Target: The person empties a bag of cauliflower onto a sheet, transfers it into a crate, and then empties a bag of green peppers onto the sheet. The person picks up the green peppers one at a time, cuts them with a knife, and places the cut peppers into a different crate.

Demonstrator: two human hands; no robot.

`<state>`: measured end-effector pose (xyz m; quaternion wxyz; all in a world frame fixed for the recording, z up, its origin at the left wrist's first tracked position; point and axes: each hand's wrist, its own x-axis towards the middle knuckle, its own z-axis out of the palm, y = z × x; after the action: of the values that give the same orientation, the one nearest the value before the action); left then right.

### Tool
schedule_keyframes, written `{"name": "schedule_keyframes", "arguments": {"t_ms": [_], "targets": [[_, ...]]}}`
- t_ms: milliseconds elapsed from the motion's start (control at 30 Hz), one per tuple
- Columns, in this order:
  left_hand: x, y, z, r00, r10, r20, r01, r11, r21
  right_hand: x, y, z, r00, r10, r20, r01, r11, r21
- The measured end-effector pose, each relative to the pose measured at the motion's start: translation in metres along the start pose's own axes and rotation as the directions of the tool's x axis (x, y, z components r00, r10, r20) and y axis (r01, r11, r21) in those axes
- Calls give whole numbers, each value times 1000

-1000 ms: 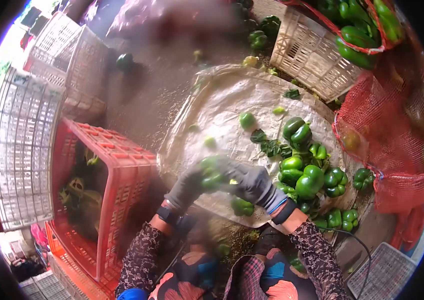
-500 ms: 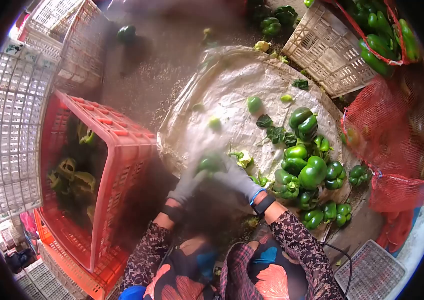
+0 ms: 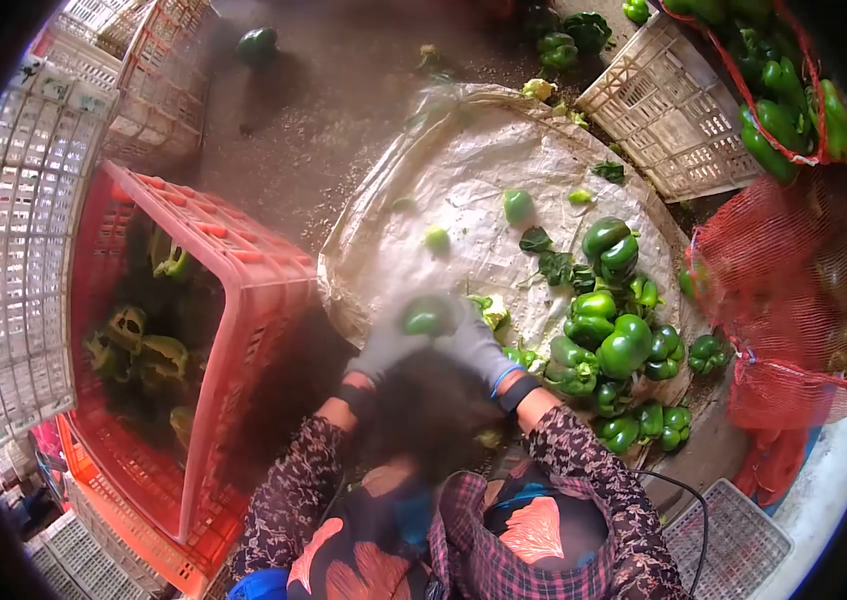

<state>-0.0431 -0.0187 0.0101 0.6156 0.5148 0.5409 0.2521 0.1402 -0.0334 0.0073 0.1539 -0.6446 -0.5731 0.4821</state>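
Observation:
A green bell pepper (image 3: pixel 426 319) is held between my two grey-gloved hands, low over the near edge of a whitish sack (image 3: pixel 474 150). My left hand (image 3: pixel 387 343) closes on its left side and my right hand (image 3: pixel 471 340) on its right. The centre of the view is hazy, so the fingertips are blurred. Just right of my right hand lies a pale green scrap (image 3: pixel 490 312). Beyond it, a heap of green bell peppers (image 3: pixel 626 345) rests on the sack's right side, with dark leaves (image 3: pixel 556 266) beside it.
At left, a tilted red crate (image 3: pixel 229 270) holds cut pepper pieces (image 3: pixel 164 355); a white crate (image 3: pixel 29 250) stands behind it. A whitish crate (image 3: pixel 674 105) and red mesh bags (image 3: pixel 789 290) are on the right. A grey crate (image 3: pixel 729 545) with a black cable (image 3: pixel 704 520) lies lower right.
The bell pepper and both hands have shifted slightly up, and the pepper shows more clearly between them. The view has moved a little. The heap looks the same.

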Motion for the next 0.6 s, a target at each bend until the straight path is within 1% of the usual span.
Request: {"name": "schedule_keyframes", "arguments": {"t_ms": [33,67,133,167,200,267,300,333,367,400,433,467,500,533,600], "targets": [[2,8,-2,999,-42,34,41,999,8,8,0,-16,988,62,138,-74,994,80],[1,9,1,999,-32,35,31,999,16,9,1,-25,990,54,129,-65,994,83],[-1,15,11,986,-115,118,138,967,-213,7,7,-37,933,43,357,-152,947,284],[-4,15,11,971,-137,195,182,955,-235,2,18,-34,947,63,316,-147,958,247],[-11,21,13,971,-141,195,188,951,-246,-8,18,-41,944,72,323,-155,959,238],[-27,34,16,943,-142,302,258,885,-387,-33,9,-57,885,125,448,-302,888,347],[-33,38,20,947,-144,286,232,925,-301,-39,13,-49,935,-4,355,-152,898,413],[-40,43,20,945,-143,294,232,927,-296,-46,20,-56,938,-2,347,-152,896,417],[-45,49,18,921,-241,306,358,831,-425,-56,29,-68,924,-55,379,-177,816,551],[-50,54,19,883,-333,329,466,697,-545,-66,12,-86,906,-113,407,-209,718,664],[-52,58,24,901,-263,346,414,760,-500,-74,-4,-97,882,-74,465,-273,724,633],[-55,57,30,899,-254,357,414,762,-499,-81,-15,-106,888,-68,455,-269,726,633],[-53,53,35,919,-209,335,377,715,-589,-83,-25,-117,899,-29,436,-284,721,632],[-51,49,38,936,-167,310,340,656,-673,-83,-20,-120,914,-38,404,-255,721,644],[-47,46,37,934,-146,327,340,648,-681,-83,-10,-124,931,-50,361,-213,729,651]]}}
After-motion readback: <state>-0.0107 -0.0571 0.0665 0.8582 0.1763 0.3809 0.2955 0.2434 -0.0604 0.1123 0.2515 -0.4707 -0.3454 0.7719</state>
